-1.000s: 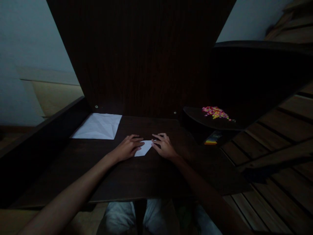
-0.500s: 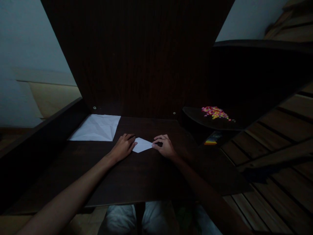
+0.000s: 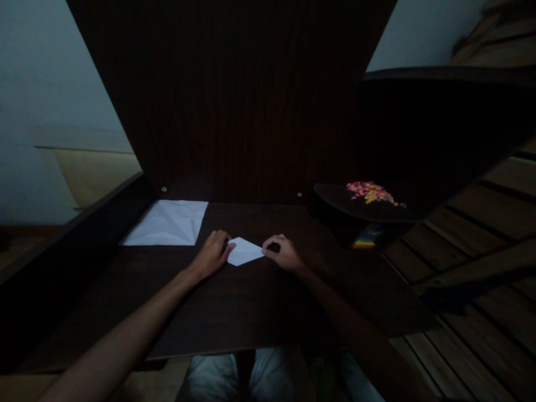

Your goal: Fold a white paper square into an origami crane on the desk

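A small white paper (image 3: 245, 252), folded into a kite shape, lies on the dark tabletop in the head view. Its narrow point faces right and its blunt end faces left. My left hand (image 3: 213, 251) grips the blunt end, thumb along the paper's edge and fingers curled behind it. At the narrow point, my right hand (image 3: 285, 254) pinches the tip between thumb and forefinger. The upper face of the folded paper looks smooth. Part of its left end is covered by my left hand.
A larger creased white sheet (image 3: 167, 223) lies at the back left, beside the low side panel (image 3: 84, 223). A corner shelf (image 3: 335, 195) on the right bears a heap of small colourful pieces (image 3: 371, 192). A tall dark panel (image 3: 251, 100) rises behind the tabletop (image 3: 234, 312).
The lengthwise line on the folded paper no longer shows. My right fingers have closed into a tighter pinch at its tip. The view has shifted slightly.
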A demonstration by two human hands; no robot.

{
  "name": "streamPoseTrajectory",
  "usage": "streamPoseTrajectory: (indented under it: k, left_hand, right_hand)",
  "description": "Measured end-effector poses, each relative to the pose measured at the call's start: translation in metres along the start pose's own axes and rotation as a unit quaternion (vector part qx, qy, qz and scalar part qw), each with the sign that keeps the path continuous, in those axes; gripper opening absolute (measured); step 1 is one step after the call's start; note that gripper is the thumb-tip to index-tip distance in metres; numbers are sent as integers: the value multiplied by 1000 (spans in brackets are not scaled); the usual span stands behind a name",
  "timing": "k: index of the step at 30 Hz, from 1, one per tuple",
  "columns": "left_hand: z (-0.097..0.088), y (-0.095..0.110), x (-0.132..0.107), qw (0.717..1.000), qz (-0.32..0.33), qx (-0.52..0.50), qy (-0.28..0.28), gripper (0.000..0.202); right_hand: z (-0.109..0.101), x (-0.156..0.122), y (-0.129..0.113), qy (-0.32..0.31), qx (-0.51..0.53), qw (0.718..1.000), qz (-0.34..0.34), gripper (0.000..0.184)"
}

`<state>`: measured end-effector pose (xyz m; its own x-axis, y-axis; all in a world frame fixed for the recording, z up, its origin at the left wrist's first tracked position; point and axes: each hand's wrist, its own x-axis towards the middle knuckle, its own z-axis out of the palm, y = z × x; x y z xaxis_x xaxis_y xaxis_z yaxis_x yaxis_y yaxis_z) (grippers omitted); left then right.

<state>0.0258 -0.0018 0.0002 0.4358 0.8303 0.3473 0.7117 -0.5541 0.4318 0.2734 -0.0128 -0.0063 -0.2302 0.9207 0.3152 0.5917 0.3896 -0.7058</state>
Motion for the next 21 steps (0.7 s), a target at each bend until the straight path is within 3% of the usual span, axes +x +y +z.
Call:
streamPoseTrajectory:
  k: [10, 21]
  left_hand:
    - [0, 0, 0, 1000, 0, 8, 6, 23]
    - [0, 2, 1, 998, 13, 54, -28, 51]
  right_hand:
    - [7, -5, -1, -4, -87, 994, -65, 20]
    - [10, -4, -2, -25, -85, 994, -71, 13]
